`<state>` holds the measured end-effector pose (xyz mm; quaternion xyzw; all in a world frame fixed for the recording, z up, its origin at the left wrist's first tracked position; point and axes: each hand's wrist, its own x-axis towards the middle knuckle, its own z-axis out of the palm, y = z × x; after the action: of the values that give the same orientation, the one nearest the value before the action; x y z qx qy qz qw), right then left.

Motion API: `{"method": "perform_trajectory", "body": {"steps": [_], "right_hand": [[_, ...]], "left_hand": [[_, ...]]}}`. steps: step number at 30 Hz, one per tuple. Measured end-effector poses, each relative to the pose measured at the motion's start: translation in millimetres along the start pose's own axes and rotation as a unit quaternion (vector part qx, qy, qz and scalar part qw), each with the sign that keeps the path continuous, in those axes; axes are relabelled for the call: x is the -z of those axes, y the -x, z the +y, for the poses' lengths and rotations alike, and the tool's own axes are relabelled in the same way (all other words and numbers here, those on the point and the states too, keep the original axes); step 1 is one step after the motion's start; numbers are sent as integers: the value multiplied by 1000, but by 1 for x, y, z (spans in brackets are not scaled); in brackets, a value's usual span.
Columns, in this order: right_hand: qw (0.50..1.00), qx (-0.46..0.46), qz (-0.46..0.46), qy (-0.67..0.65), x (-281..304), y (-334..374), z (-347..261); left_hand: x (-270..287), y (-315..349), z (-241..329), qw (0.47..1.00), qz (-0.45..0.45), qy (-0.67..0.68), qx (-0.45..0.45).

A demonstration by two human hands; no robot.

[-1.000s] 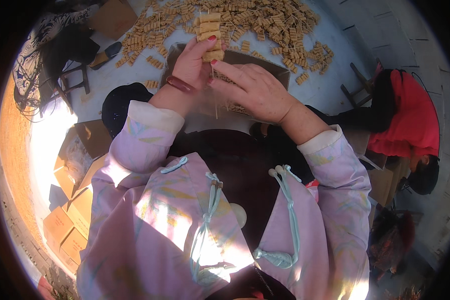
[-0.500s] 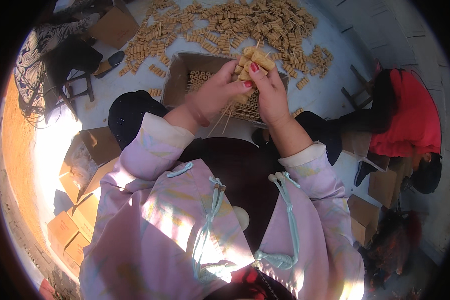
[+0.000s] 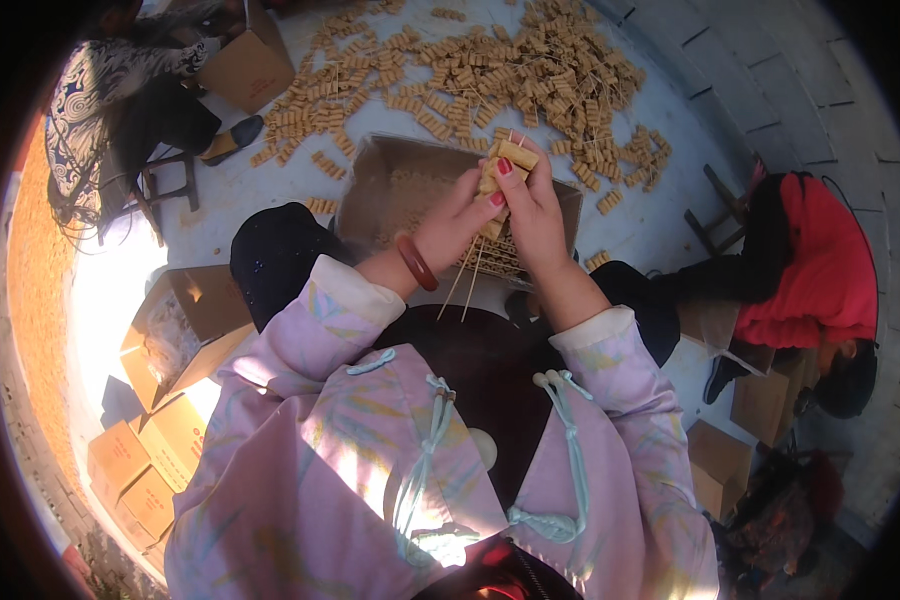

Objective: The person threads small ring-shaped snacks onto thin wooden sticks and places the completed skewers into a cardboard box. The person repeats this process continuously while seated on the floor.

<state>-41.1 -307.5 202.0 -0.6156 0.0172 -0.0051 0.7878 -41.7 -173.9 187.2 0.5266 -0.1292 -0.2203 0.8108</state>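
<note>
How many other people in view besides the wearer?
2. One in a patterned top sits at upper left by an open box; one in red bends over at right. More may be hidden beyond the rim.

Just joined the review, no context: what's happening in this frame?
A person in a pink jacket holds a skewer of tan food pieces with both hands: left hand around the lower part, right hand at the top. The thin sticks hang below the hands, over an open cardboard box. Many similar skewers lie spread on the ground beyond it. A person in red sits at right, another at upper left.
</note>
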Motion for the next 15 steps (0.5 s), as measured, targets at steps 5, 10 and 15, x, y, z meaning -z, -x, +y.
{"method": "perform_trajectory", "body": {"steps": [5,10,15], "right_hand": [[998,-20,8,-51,0,-12,3],[999,33,4,-29,-10,-40,16],[998,27,-26,60,-9,-84,17]], "left_hand": [[16,-15,-7,994,11,-103,18],[21,-41,6,989,105,-28,97],[29,-71,27,990,96,63,84]]}}
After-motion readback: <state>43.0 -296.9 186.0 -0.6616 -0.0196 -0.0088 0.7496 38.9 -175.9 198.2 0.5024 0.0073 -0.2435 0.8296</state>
